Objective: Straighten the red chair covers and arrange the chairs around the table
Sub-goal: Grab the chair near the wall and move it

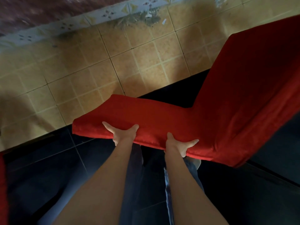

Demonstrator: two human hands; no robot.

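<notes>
While two hands grip it, one red-covered chair [219, 111] tilts.

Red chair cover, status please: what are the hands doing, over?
Left hand and right hand both gripping near edge of red fabric-covered chair. Chair tipped over tan tiled floor. Nothing in the way.

A dining or banquet room, by the look of it: a chair in a fitted red chair cover [227, 111] stands on dark glossy floor tiles [48, 168], beyond it tan tiles [90, 65] and a patterned tile border [105, 15].
</notes>
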